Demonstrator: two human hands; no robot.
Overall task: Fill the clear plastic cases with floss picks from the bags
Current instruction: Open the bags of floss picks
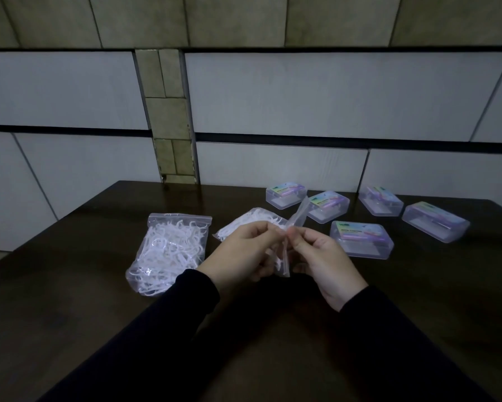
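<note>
Head view: both hands (pixel 284 253) pinch the floss-pick bag (pixel 252 224) over the table (pixel 99 300)

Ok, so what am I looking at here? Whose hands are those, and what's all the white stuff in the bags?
There is no machine here. A person wears a camera on their head, so the single picture looks down at their own two hands in black sleeves. The left hand and right hand both pinch the top of a clear plastic zip bag of white floss picks, likely to open it. A second clear bag of white floss picks lies flat to the left on the dark brown wooden table. On the right sit five clear plastic cases with colourful labels, all closed.
</note>
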